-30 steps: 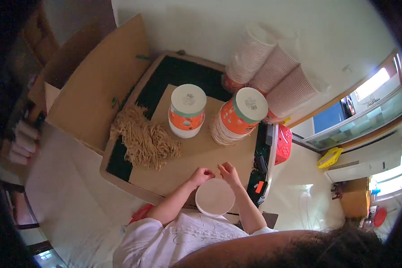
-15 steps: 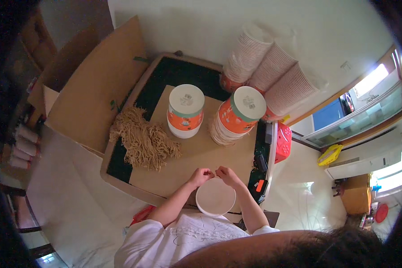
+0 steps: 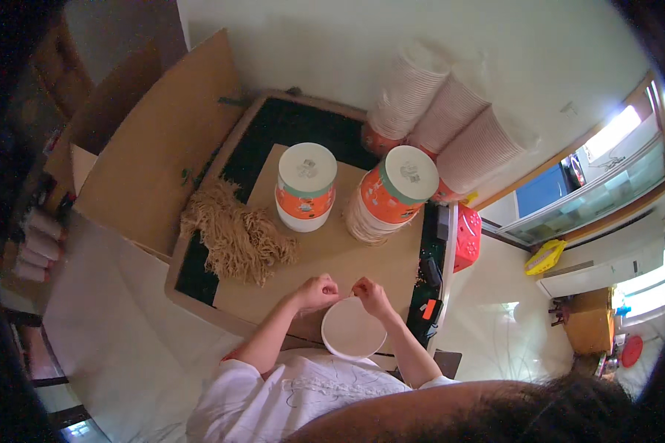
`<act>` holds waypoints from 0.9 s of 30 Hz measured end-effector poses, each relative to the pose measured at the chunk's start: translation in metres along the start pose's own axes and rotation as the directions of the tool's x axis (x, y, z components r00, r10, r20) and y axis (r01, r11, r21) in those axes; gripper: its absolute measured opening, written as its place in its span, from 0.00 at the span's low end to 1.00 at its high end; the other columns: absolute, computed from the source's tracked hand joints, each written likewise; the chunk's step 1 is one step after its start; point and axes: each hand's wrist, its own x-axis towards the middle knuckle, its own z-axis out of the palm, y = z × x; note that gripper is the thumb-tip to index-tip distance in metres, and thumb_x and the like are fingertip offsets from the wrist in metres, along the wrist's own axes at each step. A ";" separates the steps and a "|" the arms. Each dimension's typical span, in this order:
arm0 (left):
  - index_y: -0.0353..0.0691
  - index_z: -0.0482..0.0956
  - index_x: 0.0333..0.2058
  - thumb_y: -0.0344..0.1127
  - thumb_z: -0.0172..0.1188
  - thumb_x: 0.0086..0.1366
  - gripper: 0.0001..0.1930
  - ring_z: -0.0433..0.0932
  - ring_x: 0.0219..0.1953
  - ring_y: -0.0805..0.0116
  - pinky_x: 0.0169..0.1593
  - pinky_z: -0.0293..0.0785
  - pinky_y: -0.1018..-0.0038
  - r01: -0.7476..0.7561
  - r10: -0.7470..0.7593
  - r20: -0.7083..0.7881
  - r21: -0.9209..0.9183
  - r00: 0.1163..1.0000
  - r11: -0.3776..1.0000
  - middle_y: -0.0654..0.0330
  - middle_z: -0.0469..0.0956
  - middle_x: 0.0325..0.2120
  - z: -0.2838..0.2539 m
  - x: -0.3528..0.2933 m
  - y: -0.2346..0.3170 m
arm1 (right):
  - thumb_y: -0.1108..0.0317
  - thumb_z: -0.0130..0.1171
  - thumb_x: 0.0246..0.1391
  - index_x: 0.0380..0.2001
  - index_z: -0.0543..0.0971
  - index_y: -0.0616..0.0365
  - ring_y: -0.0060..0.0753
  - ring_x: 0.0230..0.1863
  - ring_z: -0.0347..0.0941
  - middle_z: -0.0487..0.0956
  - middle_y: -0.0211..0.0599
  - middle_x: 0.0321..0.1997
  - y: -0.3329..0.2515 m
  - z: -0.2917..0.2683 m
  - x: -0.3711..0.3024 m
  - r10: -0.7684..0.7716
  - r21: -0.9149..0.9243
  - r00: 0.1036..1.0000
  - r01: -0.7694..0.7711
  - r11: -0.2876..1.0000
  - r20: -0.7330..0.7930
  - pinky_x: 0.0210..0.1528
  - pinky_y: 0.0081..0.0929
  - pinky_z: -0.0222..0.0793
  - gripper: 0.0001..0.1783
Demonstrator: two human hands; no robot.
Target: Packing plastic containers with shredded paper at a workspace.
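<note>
A white paper bucket (image 3: 354, 336) stands close to my body at the table's near edge, its open mouth facing up. My left hand (image 3: 317, 292) is closed just left of the bucket's far rim. My right hand (image 3: 372, 297) pinches at the far rim, on its right side. Whatever either hand grips is too small to make out. Farther off, an upside-down orange, green and white bucket (image 3: 305, 205) stands beside a second upside-down bucket (image 3: 394, 196), which has beige cord around its lower part. Left of them lies a heap of beige cords (image 3: 236, 232).
Tall stacks of nested buckets (image 3: 451, 111) lean by the wall at the back right. A large open cardboard box (image 3: 162, 140) borders the table's left. Dark tools (image 3: 430, 288) lie on the right edge, near a red basket (image 3: 468, 236). Cardboard (image 3: 325, 258) covers the table's middle.
My hands have drawn apart. The left one has moved left and slightly down, away from the rim; the right one stays near the rim.
</note>
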 end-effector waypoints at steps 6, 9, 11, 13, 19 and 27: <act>0.43 0.78 0.28 0.34 0.58 0.48 0.07 0.71 0.29 0.67 0.35 0.68 0.74 -0.087 0.080 0.077 0.102 0.994 0.991 0.58 0.71 0.25 -0.006 0.008 0.006 | 0.73 0.50 0.45 0.24 0.72 0.62 0.30 0.24 0.73 0.75 0.40 0.21 -0.018 -0.002 0.007 0.031 0.016 0.998 -0.032 0.999 0.056 0.26 0.24 0.67 0.04; 0.42 0.78 0.28 0.36 0.58 0.48 0.08 0.72 0.30 0.65 0.34 0.68 0.73 -0.120 0.117 0.029 0.124 0.993 0.985 0.58 0.71 0.25 0.004 0.013 0.007 | 0.73 0.49 0.45 0.24 0.72 0.62 0.30 0.23 0.72 0.75 0.40 0.20 -0.015 0.001 0.010 0.010 -0.011 0.999 -0.009 1.000 0.047 0.26 0.24 0.67 0.04; 0.39 0.76 0.27 0.37 0.58 0.48 0.10 0.72 0.29 0.65 0.33 0.68 0.73 -0.122 0.122 0.012 0.153 0.992 0.981 0.58 0.71 0.25 0.009 0.015 0.010 | 0.73 0.50 0.45 0.24 0.72 0.62 0.30 0.23 0.72 0.74 0.39 0.20 -0.008 0.002 0.010 -0.006 0.002 1.000 0.006 1.000 0.027 0.26 0.24 0.67 0.04; 0.39 0.77 0.26 0.37 0.59 0.49 0.09 0.72 0.28 0.64 0.32 0.68 0.72 -0.112 0.118 -0.025 0.162 0.993 0.980 0.57 0.71 0.24 0.013 0.015 0.008 | 0.72 0.50 0.45 0.24 0.73 0.62 0.29 0.23 0.72 0.74 0.39 0.20 -0.009 0.002 0.009 0.024 0.023 0.999 -0.024 0.999 0.031 0.26 0.23 0.67 0.04; 0.38 0.74 0.27 0.36 0.53 0.55 0.08 0.72 0.26 0.71 0.30 0.69 0.77 -0.010 0.002 -0.025 -0.328 1.000 0.945 0.63 0.73 0.23 0.030 0.015 -0.015 | 0.71 0.51 0.44 0.24 0.74 0.62 0.27 0.23 0.71 0.75 0.39 0.21 -0.011 0.003 0.006 0.067 0.030 0.997 -0.068 0.997 0.030 0.27 0.22 0.66 0.05; 0.38 0.72 0.30 0.34 0.50 0.56 0.07 0.73 0.25 0.75 0.29 0.70 0.79 0.373 -0.364 0.185 -0.740 0.913 0.559 0.62 0.74 0.24 0.031 0.014 -0.019 | 0.71 0.53 0.42 0.25 0.75 0.62 0.28 0.23 0.71 0.75 0.40 0.21 -0.022 -0.002 -0.002 0.105 0.071 0.994 -0.106 0.992 0.019 0.28 0.23 0.66 0.06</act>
